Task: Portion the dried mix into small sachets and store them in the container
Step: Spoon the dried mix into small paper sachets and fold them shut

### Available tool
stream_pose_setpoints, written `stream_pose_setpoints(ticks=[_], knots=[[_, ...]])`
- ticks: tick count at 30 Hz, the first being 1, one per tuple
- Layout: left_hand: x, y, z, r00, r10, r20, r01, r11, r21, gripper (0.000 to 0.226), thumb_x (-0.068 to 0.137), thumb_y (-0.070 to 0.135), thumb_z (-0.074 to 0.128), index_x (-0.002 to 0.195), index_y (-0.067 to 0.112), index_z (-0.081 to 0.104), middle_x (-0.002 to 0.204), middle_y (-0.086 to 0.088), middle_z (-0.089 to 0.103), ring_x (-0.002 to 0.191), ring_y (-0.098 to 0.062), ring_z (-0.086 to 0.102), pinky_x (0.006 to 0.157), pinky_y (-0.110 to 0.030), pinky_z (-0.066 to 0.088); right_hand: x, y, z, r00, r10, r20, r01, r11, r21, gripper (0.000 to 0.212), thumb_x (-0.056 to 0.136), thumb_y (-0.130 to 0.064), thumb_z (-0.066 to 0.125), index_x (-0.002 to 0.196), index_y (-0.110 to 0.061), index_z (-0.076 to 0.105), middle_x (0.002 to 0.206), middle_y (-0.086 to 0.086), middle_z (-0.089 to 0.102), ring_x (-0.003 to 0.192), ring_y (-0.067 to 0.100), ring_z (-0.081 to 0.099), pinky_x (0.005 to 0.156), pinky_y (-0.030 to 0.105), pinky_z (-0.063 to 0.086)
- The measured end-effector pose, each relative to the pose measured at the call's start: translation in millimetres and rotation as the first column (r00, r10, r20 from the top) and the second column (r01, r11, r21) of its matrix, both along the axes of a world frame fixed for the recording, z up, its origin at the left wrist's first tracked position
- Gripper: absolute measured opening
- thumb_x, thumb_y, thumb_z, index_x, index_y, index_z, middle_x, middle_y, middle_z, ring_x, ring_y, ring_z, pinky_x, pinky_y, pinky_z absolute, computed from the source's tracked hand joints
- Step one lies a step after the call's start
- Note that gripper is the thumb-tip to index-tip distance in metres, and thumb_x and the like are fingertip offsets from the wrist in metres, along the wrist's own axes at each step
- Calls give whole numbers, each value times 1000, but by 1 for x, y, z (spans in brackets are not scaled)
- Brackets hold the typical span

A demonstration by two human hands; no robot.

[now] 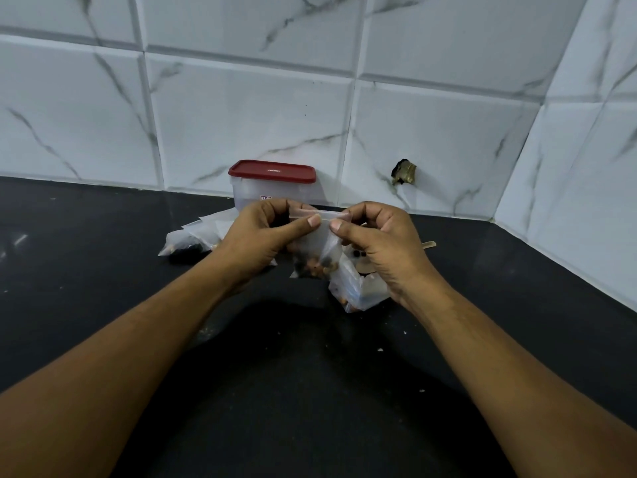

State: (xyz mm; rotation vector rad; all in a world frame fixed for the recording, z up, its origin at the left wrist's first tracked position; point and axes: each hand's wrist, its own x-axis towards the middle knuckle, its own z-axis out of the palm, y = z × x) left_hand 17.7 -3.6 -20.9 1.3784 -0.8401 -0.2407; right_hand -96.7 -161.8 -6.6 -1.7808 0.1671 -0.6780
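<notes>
Pinching the sachet (324, 238) at its seal strip (319, 213): left hand (262, 232), right hand (375, 243) grips. Unpressed gaps could spill mix (315, 265).

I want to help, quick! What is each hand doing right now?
Left hand: pinches the sachet at its top strip.
Right hand: pinches the same sachet's top strip.

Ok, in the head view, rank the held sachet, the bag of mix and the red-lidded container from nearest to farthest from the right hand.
1. The held sachet, pinched at its top edge by the right hand.
2. The bag of mix, lying just below that hand.
3. The red-lidded container, farthest back and to the left.
</notes>
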Motion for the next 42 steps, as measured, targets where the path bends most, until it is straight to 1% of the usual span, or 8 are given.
stream_pose_setpoints(ticks=[5,12,17,22,27,30,35,42], knots=[[1,0,1,1000,8,5,-8,1000,5,25,80,23,77,97,5,75,95,-14,78,87,-23,74,81,-36,61,1,1,0,998,54,24,-53,998,-17,6,89,-9,79,86,-12,75,73,-4,70,73,9,64,66,18,52],[3,0,1,1000,10,-29,-11,998,-56,8,86,12,75,87,5,71,91,-16,74,85,-22,70,78,-33,61,2,0,0,998,45,41,-46,998,32,10,89,-11,79,93,-7,72,75,0,69,65,5,64,60,16,50],[2,0,0,1000,-6,-19,6,999,-41,18,87,12,75,104,4,75,101,-13,78,94,-21,75,82,-31,63,1,-2,1,1000,26,14,-27,999,37,10,90,-9,78,96,-3,73,71,-3,68,57,-2,60,54,15,48],[1,0,1,1000,15,8,-15,1000,5,10,90,12,74,98,6,76,93,-11,79,84,-17,75,71,-26,60,1,-2,0,997,78,16,-78,997,24,8,87,-8,81,90,-9,73,67,-9,70,61,-3,63,60,13,50],[-1,2,4,1000,8,-6,-8,1000,12,15,85,20,75,94,8,76,92,-14,78,84,-21,74,79,-34,62,1,0,0,996,83,24,-83,997,-4,7,90,-13,79,89,-15,73,69,-11,71,66,-3,65,62,12,49],[-2,1,2,1000,22,-7,-22,1000,20,8,89,16,75,93,9,76,91,-12,79,83,-19,75,74,-30,63,1,1,0,998,66,17,-66,998,-16,9,91,-11,78,85,-15,73,66,-11,70,62,-5,62,59,12,48],[-5,0,3,995,40,-90,-42,999,-24,14,91,9,73,103,0,75,94,-14,79,81,-17,75,71,-28,63,2,-1,0,1000,12,16,-12,1000,-27,8,94,-20,76,86,-20,74,78,1,73,73,15,64,70,31,51],[-4,3,5,989,8,-146,-20,996,-82,8,89,7,74,92,0,73,91,-14,77,80,-18,76,66,-24,60,3,-3,-2,999,37,24,-36,999,-18,10,94,-23,76,98,-16,69,88,-1,71,78,6,66,68,20,52]])
